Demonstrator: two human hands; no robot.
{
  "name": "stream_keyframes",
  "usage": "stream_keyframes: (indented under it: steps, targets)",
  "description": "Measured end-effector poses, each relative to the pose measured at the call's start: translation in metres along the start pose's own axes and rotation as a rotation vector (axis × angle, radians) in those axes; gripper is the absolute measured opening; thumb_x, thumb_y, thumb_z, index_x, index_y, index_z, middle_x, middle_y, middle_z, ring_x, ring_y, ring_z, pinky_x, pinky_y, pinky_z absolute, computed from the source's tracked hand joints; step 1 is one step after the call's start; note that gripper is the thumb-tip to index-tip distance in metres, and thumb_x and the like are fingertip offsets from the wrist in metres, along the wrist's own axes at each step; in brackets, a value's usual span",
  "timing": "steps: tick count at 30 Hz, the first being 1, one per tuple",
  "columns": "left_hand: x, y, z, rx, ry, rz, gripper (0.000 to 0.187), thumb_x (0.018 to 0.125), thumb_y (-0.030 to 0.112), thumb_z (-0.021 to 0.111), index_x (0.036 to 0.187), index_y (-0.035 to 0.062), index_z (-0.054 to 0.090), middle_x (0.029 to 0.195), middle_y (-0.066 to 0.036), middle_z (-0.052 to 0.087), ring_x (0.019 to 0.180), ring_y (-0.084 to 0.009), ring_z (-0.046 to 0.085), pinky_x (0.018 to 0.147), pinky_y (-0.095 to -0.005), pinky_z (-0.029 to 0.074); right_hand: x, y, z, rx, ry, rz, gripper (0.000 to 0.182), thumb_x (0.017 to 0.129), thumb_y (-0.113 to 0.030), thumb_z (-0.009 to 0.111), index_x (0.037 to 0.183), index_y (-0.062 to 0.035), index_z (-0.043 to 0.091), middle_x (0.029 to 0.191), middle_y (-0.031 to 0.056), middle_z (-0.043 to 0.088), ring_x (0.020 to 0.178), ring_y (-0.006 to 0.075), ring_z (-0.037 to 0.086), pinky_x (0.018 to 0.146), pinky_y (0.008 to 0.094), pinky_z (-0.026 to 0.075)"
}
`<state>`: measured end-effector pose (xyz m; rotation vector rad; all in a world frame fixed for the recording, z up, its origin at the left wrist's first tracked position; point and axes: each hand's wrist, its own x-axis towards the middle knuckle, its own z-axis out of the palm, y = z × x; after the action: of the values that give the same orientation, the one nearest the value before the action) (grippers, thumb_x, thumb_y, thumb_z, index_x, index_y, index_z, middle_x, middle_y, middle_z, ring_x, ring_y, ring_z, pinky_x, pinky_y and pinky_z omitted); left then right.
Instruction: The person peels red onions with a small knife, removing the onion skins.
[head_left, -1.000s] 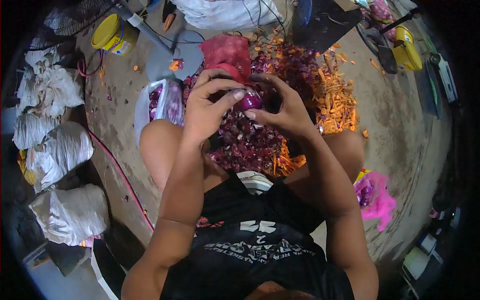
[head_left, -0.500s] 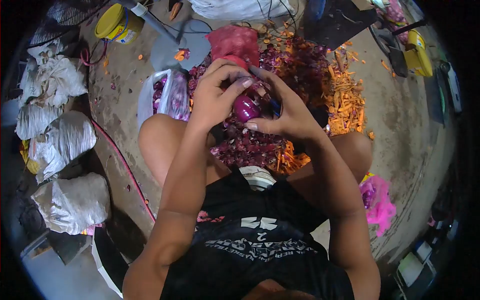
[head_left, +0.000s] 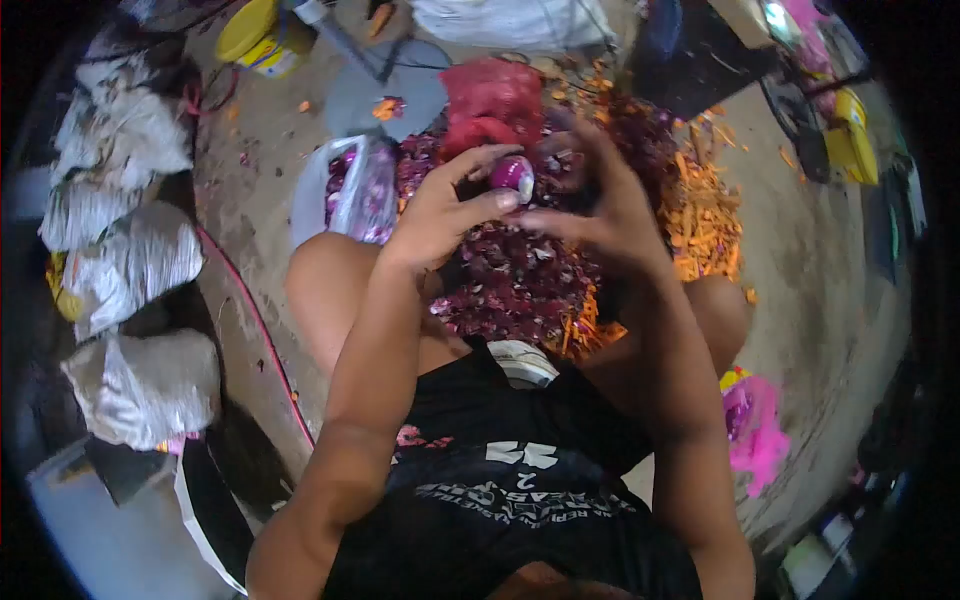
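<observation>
My left hand (head_left: 440, 215) is closed on a purple onion (head_left: 511, 177), with the thumb below it and the fingers above. A pale patch shows on the onion's right side. To its right is my right hand (head_left: 610, 205), smeared by motion; its thumb points toward the onion, and whether it holds anything is unclear. Beneath both hands lies a wide heap of dark purple onion skins (head_left: 515, 285). A red mesh bag (head_left: 490, 100) stands just beyond my left hand.
Orange peelings (head_left: 700, 215) lie right of the heap. A clear plastic bag (head_left: 365, 195) with purple pieces is on the left. White sacks (head_left: 140, 390) line the left side, near a red cord (head_left: 250, 310). Yellow buckets (head_left: 248, 35) and a pink bag (head_left: 755, 440) stand farther out.
My right hand has moved away from the onion, opening a gap between the hands. The onion is now in my left hand alone and turned, with a pale patch showing. The view has shifted slightly.
</observation>
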<state>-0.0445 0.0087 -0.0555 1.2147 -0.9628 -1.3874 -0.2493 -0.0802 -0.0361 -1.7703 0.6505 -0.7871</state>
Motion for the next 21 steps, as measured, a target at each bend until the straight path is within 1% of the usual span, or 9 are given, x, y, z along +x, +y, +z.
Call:
stream_keyframes:
  steps: [2, 3, 4, 7, 9, 11, 16, 19, 21]
  targets:
    - [-0.016, 0.031, -0.012, 0.351, 0.139, 0.139, 0.059, 0.077, 0.009, 0.082, 0.132, 0.0033, 0.061, 0.122, -0.007, 0.064, 0.109, -0.0175, 0.062, 0.096, -0.0344, 0.049, 0.005, -0.002, -0.013, 0.132, 0.042, 0.174, 0.063, 0.077, -0.009, 0.082, 0.134, -0.005, 0.056, 0.112, 0.008, 0.065, 0.098, 0.0152, 0.063, 0.089, 0.0296, 0.05]
    - [-0.032, 0.05, -0.022, 0.353, 0.206, 0.141, 0.059, 0.077, 0.009, 0.082, 0.132, 0.0035, 0.061, 0.121, -0.007, 0.065, 0.108, -0.017, 0.062, 0.096, -0.0339, 0.049, 0.006, 0.024, -0.025, 0.179, 0.013, 0.211, 0.041, 0.083, -0.011, 0.077, 0.121, -0.0026, 0.063, 0.096, 0.0054, 0.067, 0.091, 0.0119, 0.063, 0.081, 0.0271, 0.051]
    - [-0.05, 0.068, -0.036, 0.353, 0.27, 0.142, 0.059, 0.077, 0.008, 0.082, 0.132, 0.0038, 0.06, 0.12, -0.007, 0.065, 0.108, -0.0166, 0.062, 0.095, -0.0334, 0.049, 0.005, 0.03, -0.034, -0.069, 0.04, 0.347, 0.031, 0.087, -0.012, 0.072, 0.115, -0.0006, 0.064, 0.09, 0.006, 0.068, 0.087, 0.0104, 0.063, 0.076, 0.0272, 0.051]
    - [-0.084, 0.104, -0.088, 0.481, 0.484, 0.168, 0.057, 0.077, 0.008, 0.082, 0.13, 0.0042, 0.062, 0.115, -0.006, 0.066, 0.106, -0.0153, 0.062, 0.095, -0.0318, 0.049, 0.003, 0.025, -0.032, -0.465, 0.029, 0.389, 0.031, 0.089, -0.013, 0.07, 0.117, -0.0013, 0.063, 0.094, 0.0106, 0.069, 0.086, 0.0158, 0.065, 0.077, 0.0308, 0.051]
    - [-0.089, 0.101, -0.128, 0.541, 0.549, 0.05, 0.057, 0.08, 0.011, 0.078, 0.132, 0.0031, 0.059, 0.119, -0.008, 0.063, 0.105, -0.0183, 0.061, 0.097, -0.0324, 0.047, 0.001, 0.025, -0.025, -0.46, 0.0, 0.285, 0.032, 0.091, -0.015, 0.069, 0.119, -0.0024, 0.063, 0.105, 0.0132, 0.07, 0.091, 0.0198, 0.067, 0.081, 0.0321, 0.051]
    - [-0.078, 0.059, -0.185, 0.615, 0.578, -0.038, 0.054, 0.083, 0.015, 0.078, 0.132, 0.0043, 0.059, 0.118, -0.008, 0.063, 0.1, -0.0172, 0.061, 0.092, -0.0313, 0.049, -0.006, 0.038, -0.014, -0.558, -0.077, 0.279, 0.037, 0.089, -0.012, 0.069, 0.124, -0.003, 0.062, 0.112, 0.0154, 0.068, 0.101, 0.0253, 0.066, 0.087, 0.0355, 0.051]
    - [-0.029, -0.065, -0.25, 0.253, 0.561, -0.426, 0.058, 0.085, 0.028, 0.078, 0.136, 0.01, 0.057, 0.104, -0.013, 0.066, 0.094, -0.0184, 0.062, 0.07, -0.0319, 0.054, -0.006, 0.063, -0.007, -0.745, -0.38, 0.511, 0.046, 0.085, -0.02, 0.07, 0.128, -0.0079, 0.061, 0.118, 0.0161, 0.065, 0.107, 0.0369, 0.064, 0.089, 0.0442, 0.052]
    - [-0.012, -0.147, -0.302, 0.551, 0.639, -0.644, 0.063, 0.083, 0.028, 0.079, 0.138, 0.0087, 0.055, 0.11, -0.017, 0.068, 0.097, -0.0229, 0.064, 0.076, -0.0328, 0.055, -0.006, 0.075, -0.005, -0.718, -0.417, 0.559, 0.044, 0.085, -0.021, 0.068, 0.128, -0.0102, 0.061, 0.115, 0.0158, 0.065, 0.104, 0.0382, 0.064, 0.087, 0.0458, 0.053]
    - [-0.027, -0.223, -0.357, 0.691, 0.778, -0.488, 0.067, 0.084, 0.04, 0.075, 0.139, 0.0071, 0.054, 0.118, -0.023, 0.067, 0.106, -0.0339, 0.063, 0.088, -0.0406, 0.053, 0.0, 0.07, -0.006, -0.789, -0.471, 0.566, 0.043, 0.086, -0.019, 0.066, 0.127, -0.011, 0.062, 0.112, 0.0158, 0.065, 0.102, 0.039, 0.064, 0.086, 0.0467, 0.053]
